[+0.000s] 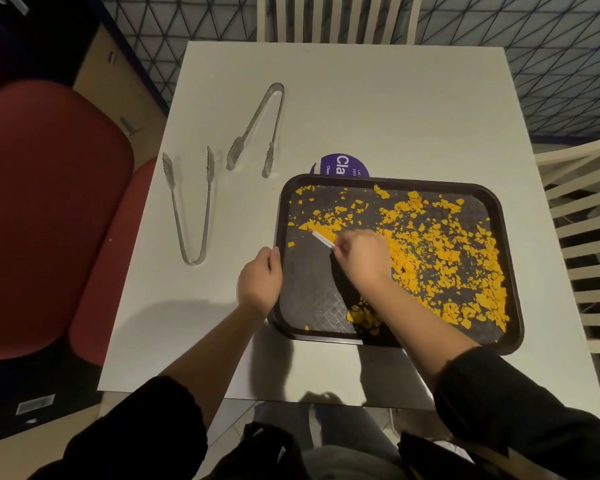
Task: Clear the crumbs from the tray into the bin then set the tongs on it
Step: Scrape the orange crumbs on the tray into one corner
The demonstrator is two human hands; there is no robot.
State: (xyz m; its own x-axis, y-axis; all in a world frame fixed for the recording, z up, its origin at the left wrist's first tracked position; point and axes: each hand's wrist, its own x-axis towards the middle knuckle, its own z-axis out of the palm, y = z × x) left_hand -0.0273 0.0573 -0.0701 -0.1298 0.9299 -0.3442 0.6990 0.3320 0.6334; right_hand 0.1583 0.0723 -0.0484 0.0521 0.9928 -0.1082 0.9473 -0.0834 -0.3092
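Surface (378,98), white, one: open room across the upper half and the lower left.

Tray (309,292), dark, one: right of centre, long axis left to right. Near rim is close to the surface's lower edge, right rim near its right edge.

Crumbs (447,258), orange, beyond counting: thick over the tray's right half, with a bare patch at lower left.

Tongs, metal, two, both on the surface at upper left, apart and off the tray. First tongs (189,209): bend toward the bottom of the frame, tips up. Second tongs (257,126): bend at top, tips down-left, one tip near the tray's far left corner.

Hands, two: left hand (260,278) grips the tray's left rim. Right hand (361,258) pinches a white strip (323,239) over the tray.

Purple disc (340,165), one, partly behind the far rim.
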